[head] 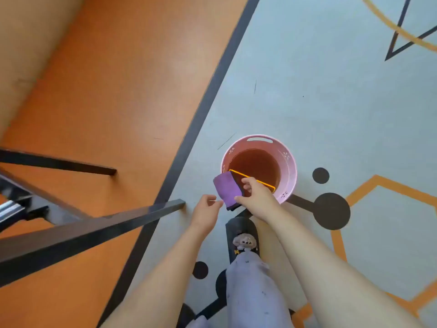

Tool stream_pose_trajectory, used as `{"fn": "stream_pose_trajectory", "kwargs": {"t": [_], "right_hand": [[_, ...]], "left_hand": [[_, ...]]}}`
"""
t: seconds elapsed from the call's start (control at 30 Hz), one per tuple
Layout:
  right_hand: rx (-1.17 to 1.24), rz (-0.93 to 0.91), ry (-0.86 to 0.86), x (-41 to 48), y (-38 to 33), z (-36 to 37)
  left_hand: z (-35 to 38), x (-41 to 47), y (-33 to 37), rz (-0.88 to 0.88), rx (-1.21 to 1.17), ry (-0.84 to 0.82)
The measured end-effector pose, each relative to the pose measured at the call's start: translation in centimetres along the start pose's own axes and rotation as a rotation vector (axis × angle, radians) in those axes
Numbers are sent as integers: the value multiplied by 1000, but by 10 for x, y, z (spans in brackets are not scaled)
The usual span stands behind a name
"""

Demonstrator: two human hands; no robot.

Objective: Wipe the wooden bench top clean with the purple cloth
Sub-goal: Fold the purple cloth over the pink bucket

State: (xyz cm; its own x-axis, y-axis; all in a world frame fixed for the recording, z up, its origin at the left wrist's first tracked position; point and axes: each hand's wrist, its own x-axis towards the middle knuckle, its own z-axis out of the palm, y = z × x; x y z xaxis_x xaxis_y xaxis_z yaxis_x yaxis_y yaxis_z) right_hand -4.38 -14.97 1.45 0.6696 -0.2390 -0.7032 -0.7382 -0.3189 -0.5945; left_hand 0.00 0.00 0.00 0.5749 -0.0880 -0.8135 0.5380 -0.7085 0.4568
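Forearms reach down to the bucket (289,159). Right hand (256,197) pinches the folded cloth (227,189) at the near rim, probably to wet it; left hand (205,209) beside, loosely curled, holding nothing. Bench top unseen.

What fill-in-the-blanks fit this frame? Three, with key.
1. The cloth is held by the ___ hand.
2. The bucket is ___ in colour.
3. The left hand sits just ___ of the cloth in the picture.

Missing words: right; pink; left
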Motion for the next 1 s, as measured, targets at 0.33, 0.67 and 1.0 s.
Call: {"fn": "stream_pose_trajectory", "kwargs": {"t": [0.33, 0.67, 1.0], "right_hand": [[386, 133, -128, 71, 33, 30], [525, 44, 92, 34, 11, 9], [505, -218, 174, -103, -52, -58]], "left_hand": [[30, 68, -24, -205, -820, -298], [-3, 23, -3, -120, -763, 38], [-46, -121, 60, 214, -432, 166]]}}
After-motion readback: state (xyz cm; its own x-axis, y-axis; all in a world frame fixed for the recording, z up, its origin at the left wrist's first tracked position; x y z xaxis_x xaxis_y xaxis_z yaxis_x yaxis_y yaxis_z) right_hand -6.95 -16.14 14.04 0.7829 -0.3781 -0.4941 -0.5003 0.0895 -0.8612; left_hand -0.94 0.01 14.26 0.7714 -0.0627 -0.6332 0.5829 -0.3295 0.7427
